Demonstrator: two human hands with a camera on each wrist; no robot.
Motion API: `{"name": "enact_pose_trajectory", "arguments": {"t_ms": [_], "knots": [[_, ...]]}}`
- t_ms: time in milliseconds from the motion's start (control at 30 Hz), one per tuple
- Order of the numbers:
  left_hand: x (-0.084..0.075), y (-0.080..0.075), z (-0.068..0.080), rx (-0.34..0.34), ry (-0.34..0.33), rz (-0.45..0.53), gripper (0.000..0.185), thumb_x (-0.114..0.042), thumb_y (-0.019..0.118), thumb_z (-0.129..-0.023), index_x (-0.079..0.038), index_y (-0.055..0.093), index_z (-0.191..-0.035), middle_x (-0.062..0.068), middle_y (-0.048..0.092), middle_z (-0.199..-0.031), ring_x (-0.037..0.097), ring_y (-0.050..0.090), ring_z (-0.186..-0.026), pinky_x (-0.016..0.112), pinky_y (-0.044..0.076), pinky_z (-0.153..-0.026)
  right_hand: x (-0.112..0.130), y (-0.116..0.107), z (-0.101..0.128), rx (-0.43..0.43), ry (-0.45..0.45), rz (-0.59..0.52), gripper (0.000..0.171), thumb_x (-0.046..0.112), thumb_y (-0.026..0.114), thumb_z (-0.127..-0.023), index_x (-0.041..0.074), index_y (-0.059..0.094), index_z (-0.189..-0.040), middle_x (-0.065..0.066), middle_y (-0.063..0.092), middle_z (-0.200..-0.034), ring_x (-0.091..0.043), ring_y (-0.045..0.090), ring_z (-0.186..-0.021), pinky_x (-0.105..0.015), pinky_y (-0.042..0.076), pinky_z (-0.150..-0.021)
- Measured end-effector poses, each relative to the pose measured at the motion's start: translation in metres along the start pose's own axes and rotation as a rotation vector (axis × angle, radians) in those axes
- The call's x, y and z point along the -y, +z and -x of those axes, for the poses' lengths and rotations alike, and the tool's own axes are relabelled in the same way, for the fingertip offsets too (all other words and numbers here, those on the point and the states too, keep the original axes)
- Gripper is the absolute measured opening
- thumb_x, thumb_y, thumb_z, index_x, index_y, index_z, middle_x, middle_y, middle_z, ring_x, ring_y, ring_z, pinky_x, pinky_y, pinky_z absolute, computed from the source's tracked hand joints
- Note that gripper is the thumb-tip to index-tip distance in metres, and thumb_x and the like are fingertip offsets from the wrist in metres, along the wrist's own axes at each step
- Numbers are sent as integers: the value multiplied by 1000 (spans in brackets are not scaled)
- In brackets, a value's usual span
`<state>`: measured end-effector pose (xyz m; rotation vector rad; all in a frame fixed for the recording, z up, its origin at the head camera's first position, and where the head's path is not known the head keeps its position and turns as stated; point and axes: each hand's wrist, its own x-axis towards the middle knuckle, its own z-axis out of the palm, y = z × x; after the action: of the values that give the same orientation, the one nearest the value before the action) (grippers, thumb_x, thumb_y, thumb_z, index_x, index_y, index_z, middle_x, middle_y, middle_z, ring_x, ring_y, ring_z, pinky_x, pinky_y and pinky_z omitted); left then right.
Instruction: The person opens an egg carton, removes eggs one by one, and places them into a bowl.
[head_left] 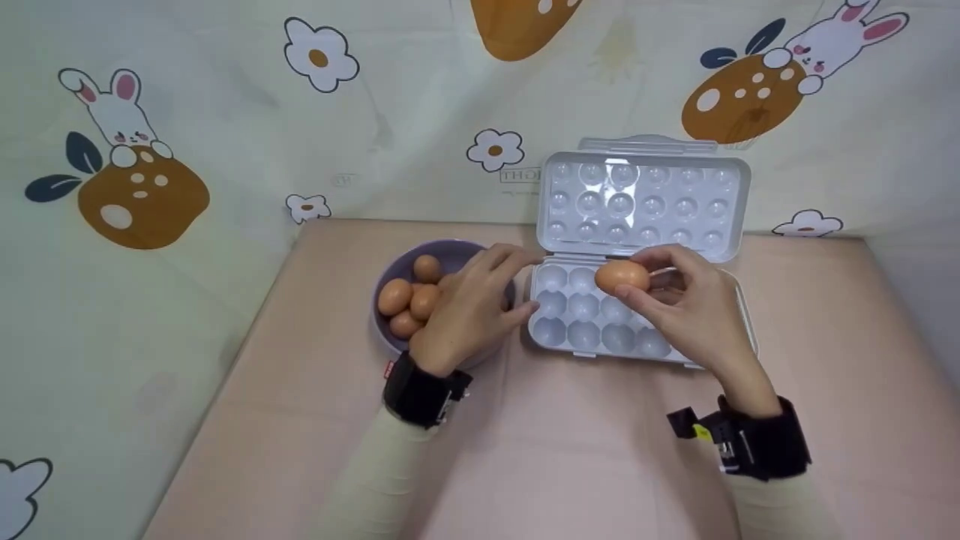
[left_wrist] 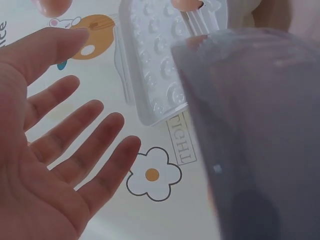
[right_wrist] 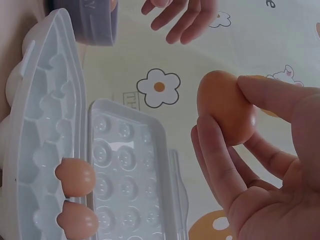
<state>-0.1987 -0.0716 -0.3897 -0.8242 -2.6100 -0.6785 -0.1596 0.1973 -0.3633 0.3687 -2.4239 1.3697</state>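
Pinched between the thumb and fingers of my right hand (head_left: 697, 307) is a brown egg (head_left: 621, 277), held above the white plastic egg carton (head_left: 551, 330). The carton lies with its lid (head_left: 645, 244) raised at the back. In the right wrist view, two eggs, one (right_wrist: 77, 177) beside another (right_wrist: 80, 221), sit in cups of the carton; my right hand hides them in the head view. My left hand (head_left: 472, 307) is over the purple-grey bowl (head_left: 465, 249), fingers spread and holding nothing. Several brown eggs (head_left: 395, 297) lie in the bowl, some hidden by that hand.
The bowl stands left of the carton on a pink-covered table (head_left: 300, 360). Behind them rises a pale cloth backdrop (head_left: 420, 90) printed with rabbits and flowers. Black wrist straps, one on the left (head_left: 424, 390) and one on the right (head_left: 765, 439), encircle the wrists.
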Motion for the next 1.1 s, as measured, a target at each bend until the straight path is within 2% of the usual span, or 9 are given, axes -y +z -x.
{"name": "enact_pose_trajectory", "arguments": {"t_ms": [133,233,300,400,500,633,800,933,1100], "knots": [[-6,1,-1,0,31,67,53,-34,76,-84,-28,57,-133,-10,54,-127,7,51,-115,30,44,-90,18,2,2,55,19,-70,37,11,80,-81,-3,63,-111,-13,67,-105,-22,68,-86,-22,56,-73],[-11,2,-3,-1,84,87,53,-35,77,-84,-24,57,-132,-6,56,-124,10,54,-112,31,45,-90,22,6,4,103,32,-102,37,12,78,-83,-2,62,-114,-12,65,-109,-24,67,-90,-22,56,-76],[-14,3,-5,-10,128,108,52,-35,77,-84,-21,58,-130,-3,57,-123,11,55,-109,28,46,-89,23,9,5,123,10,-113,36,12,78,-84,-2,62,-113,-12,65,-109,-25,68,-90,-21,56,-75],[-18,6,-5,-27,186,160,51,-34,77,-84,-19,58,-128,-2,57,-124,10,57,-105,20,48,-87,19,16,6,138,8,-152,36,10,78,-83,-2,63,-113,-11,66,-108,-27,69,-89,-23,56,-75],[-21,9,-5,-30,234,219,48,-28,78,-83,-17,58,-126,-3,56,-122,9,57,-100,16,47,-85,9,24,8,161,36,-188,36,13,79,-82,4,64,-114,-7,64,-111,-23,70,-89,-26,57,-74],[-26,10,-4,-18,264,235,45,-25,77,-84,-17,59,-124,-4,56,-119,7,56,-104,14,45,-89,-3,31,9,195,52,-208,36,21,79,-82,13,65,-114,-2,60,-114,-18,69,-90,-27,57,-75],[-30,10,-3,-14,264,217,43,-28,75,-85,-17,60,-124,-4,57,-118,3,53,-105,13,44,-91,-4,34,10,229,-1,-169,34,29,77,-84,18,65,-115,1,61,-113,-15,68,-92,-27,57,-77],[-28,7,-4,-11,246,245,42,-26,76,-85,-16,60,-122,-3,58,-119,5,54,-106,16,45,-91,-3,32,9,254,-15,-177,36,29,75,-86,16,64,-118,1,61,-115,-17,68,-96,-28,57,-79],[-11,-10,0,-19,142,212,40,-25,76,-85,-19,61,-122,-6,58,-118,3,55,-100,18,47,-86,-2,25,8,232,22,-189,39,26,75,-87,12,62,-121,-2,59,-120,-19,65,-103,-29,56,-82]]}}
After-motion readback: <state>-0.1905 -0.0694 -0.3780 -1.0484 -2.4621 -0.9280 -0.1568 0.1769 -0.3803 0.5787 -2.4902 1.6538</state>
